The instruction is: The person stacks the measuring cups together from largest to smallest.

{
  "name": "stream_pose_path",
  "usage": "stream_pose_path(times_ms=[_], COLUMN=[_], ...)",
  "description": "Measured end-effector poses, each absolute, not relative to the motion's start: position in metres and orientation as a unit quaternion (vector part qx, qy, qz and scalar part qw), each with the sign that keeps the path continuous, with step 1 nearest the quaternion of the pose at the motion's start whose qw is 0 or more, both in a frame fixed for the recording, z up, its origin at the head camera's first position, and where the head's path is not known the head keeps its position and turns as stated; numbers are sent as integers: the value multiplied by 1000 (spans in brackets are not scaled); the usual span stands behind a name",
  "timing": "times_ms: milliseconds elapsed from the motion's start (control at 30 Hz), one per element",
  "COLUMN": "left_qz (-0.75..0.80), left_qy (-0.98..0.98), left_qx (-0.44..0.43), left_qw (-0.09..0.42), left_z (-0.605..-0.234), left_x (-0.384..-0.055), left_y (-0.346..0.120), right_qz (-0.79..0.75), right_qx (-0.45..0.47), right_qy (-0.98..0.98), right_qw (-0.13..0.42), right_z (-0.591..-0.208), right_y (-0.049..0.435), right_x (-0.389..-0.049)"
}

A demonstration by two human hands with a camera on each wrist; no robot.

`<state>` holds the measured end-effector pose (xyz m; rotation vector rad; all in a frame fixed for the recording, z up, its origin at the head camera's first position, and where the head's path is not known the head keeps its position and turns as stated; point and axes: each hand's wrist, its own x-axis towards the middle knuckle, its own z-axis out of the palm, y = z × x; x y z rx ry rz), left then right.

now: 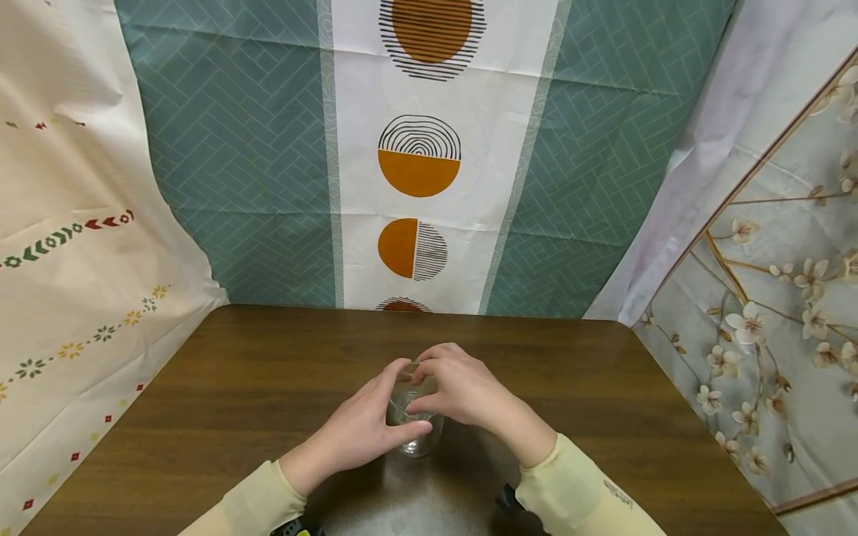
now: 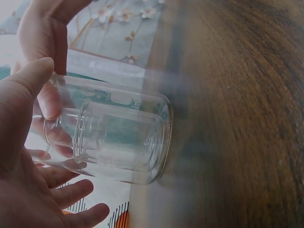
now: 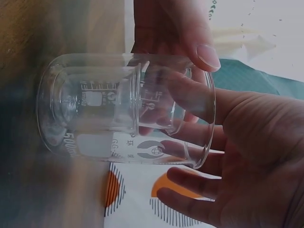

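Note:
A large clear glass beaker [image 1: 418, 447] marked 500 ml stands upright on the wooden table. Nested inside it is a smaller beaker [image 3: 102, 109], with its own rim and scale marks. A still smaller beaker [image 3: 154, 97] sits at the opening of that one, in the upper part of the large beaker. My left hand [image 1: 358, 420] holds the large beaker round its rim, thumb on the near side. From above, my right hand [image 1: 462, 387] reaches into the large beaker and pinches the smallest beaker near its rim. Reflections partly hide the contact.
The brown wooden table [image 1: 268, 350] extends around the beakers. A green and white patterned cloth [image 1: 268, 149] hangs behind its far edge. Cream cloth [image 1: 80, 298] borders the left side and floral cloth [image 1: 751, 357] the right.

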<state>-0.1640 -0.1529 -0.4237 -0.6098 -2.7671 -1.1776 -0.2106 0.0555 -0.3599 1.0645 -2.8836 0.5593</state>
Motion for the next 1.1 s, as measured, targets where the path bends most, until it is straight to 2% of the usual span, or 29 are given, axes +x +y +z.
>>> stream_pose_path(times_ms=[1100], left_qz=[-395], left_qy=[-895], left_qx=[-207], left_qw=[35], left_z=[-425], left_x=[-166], left_y=[-154], right_qz=[85], right_qx=[330], right_qy=[-940], right_qw=[-24], right_z=[-354], right_y=[40], right_x=[-220])
